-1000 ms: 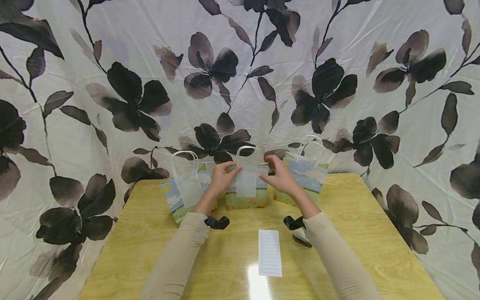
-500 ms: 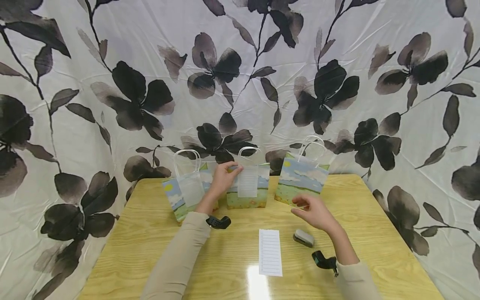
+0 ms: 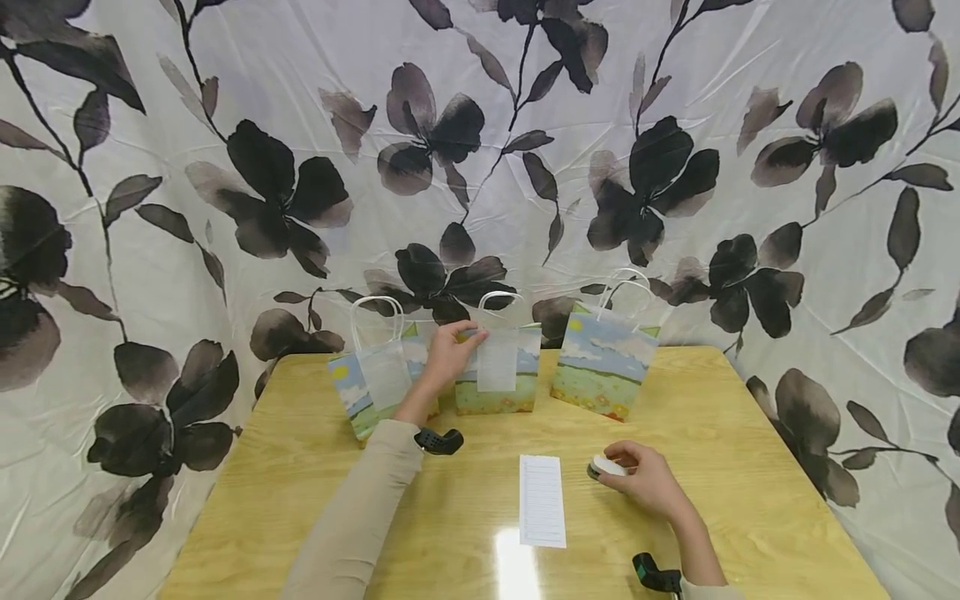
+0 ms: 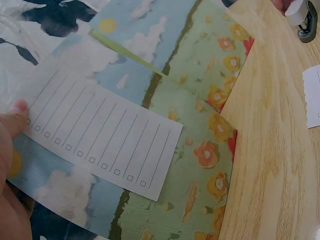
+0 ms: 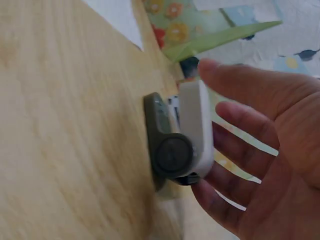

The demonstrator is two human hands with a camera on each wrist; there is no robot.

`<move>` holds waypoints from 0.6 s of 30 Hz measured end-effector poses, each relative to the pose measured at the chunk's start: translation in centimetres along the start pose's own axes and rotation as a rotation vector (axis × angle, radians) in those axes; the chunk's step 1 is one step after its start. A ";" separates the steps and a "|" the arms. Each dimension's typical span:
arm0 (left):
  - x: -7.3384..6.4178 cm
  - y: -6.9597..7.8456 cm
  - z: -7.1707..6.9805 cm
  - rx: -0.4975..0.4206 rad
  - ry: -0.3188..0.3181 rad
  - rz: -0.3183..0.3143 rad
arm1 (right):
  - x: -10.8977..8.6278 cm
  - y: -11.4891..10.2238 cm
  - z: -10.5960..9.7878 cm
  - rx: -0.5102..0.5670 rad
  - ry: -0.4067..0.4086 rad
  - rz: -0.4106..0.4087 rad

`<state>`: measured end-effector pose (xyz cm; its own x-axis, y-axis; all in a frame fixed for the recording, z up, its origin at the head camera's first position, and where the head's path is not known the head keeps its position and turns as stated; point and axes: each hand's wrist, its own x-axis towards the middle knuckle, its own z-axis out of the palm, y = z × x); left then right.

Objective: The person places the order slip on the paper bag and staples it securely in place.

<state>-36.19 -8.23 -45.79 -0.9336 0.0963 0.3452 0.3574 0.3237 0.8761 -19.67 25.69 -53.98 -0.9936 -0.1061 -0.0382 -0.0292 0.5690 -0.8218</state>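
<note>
My left hand (image 3: 448,354) pinches the top corner of a lined checklist slip (image 3: 497,360) against the rim of the middle paper gift bag (image 3: 472,400). In the left wrist view the thumb (image 4: 20,111) presses on the slip, and checkboxes run along its edge; the fingers behind are hidden. My right hand (image 3: 647,478) is at a small white and grey stapler (image 3: 606,467) on the table. Its fingers (image 5: 240,145) lie loosely along the stapler's white upper side, and the thumb is near one end; a firm grip does not show.
Another lined slip (image 3: 542,502) lies flat on the wooden table (image 3: 420,533). A gift bag (image 3: 348,392) with a white paper on its front stands left, and another gift bag (image 3: 600,367) stands right. A floral cloth (image 3: 525,167) hangs behind them.
My right hand has left the middle bag and moved down and right to the stapler. My left hand has stayed on the slip and bag.
</note>
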 end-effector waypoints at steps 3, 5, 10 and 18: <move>-0.1 -0.1 0.4 0.003 0.004 -0.015 | -0.4 0.8 0.7 -0.025 0.032 0.022; -0.2 -0.3 0.3 0.006 0.003 -0.038 | -0.5 1.1 1.0 -0.055 0.042 0.037; 0.0 -0.1 0.3 0.002 -0.003 -0.023 | -0.3 1.4 1.3 -0.113 0.091 0.021; 0.3 0.2 0.0 -0.008 -0.006 -0.024 | 0.9 0.7 1.4 -0.043 0.087 0.050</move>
<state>-36.38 -8.11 -45.51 -0.9421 0.0944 0.3218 0.3348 0.3182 0.8869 -20.46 24.87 -55.43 -0.9996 -0.0065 -0.0279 0.0182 0.6069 -0.7946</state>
